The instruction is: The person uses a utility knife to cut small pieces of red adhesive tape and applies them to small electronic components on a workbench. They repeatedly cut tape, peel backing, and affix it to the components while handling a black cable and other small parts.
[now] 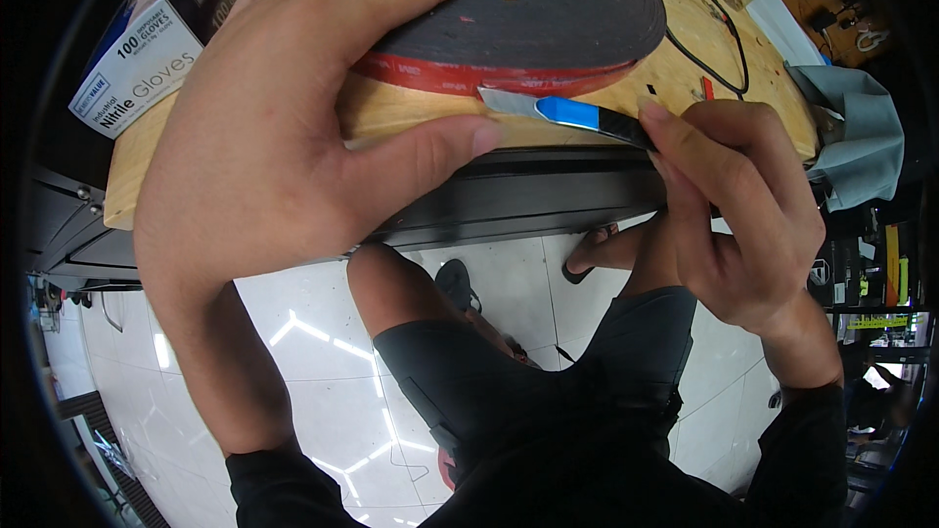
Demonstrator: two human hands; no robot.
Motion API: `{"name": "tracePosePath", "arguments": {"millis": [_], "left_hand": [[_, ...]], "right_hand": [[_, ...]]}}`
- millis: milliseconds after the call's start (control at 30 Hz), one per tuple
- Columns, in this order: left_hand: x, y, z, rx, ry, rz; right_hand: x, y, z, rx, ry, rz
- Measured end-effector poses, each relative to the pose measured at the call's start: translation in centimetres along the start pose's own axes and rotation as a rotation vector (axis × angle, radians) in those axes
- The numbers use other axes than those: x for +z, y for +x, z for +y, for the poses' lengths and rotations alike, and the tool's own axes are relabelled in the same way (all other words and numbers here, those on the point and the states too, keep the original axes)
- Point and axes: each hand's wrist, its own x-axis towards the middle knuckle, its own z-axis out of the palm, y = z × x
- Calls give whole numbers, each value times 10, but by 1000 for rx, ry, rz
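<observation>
A large roll of dark grey foam tape [562, 24] with a red liner around its edge lies flat on a wooden tabletop. My left hand [279, 127] rests over its left side, fingers spread across the top face and thumb stretched out below the rim. Pinched between the thumb and fingers of my right hand [748, 205] is a slim knife [572, 113] with a blue and black body. Its blade points left, and the tip is at the red edge of the roll; whether it has cut in, I cannot tell.
A glove carton [142, 68] stands at the left of the wooden tabletop [391, 115]. Toward the right lie a black cable [738, 29], a small red scrap [707, 88] and a grey-green cloth [856, 132] draped over the edge. A black front [509, 200] runs below the tabletop.
</observation>
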Motion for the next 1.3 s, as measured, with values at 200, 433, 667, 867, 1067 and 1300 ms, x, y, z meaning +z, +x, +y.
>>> {"name": "tracePosePath", "arguments": {"millis": [200,433,667,867,1067,1300], "left_hand": [[-15,3,-3,82,-87,89],[-26,-30,87,-111,23,86],[-18,-39,122,-192,1,49],[-19,-34,120,-115,103,110],[-39,-48,93,-235,-123,225],[-38,-26,112,-202,-270,-76]], "right_hand": [[-7,-6,-4,20,140,4],[-22,-29,-36,177,334,-39],[-22,-61,-51,165,408,6],[-39,-73,-44,193,384,22],[-47,-103,-31,300,421,21],[-51,-112,-31,415,527,16]]}}
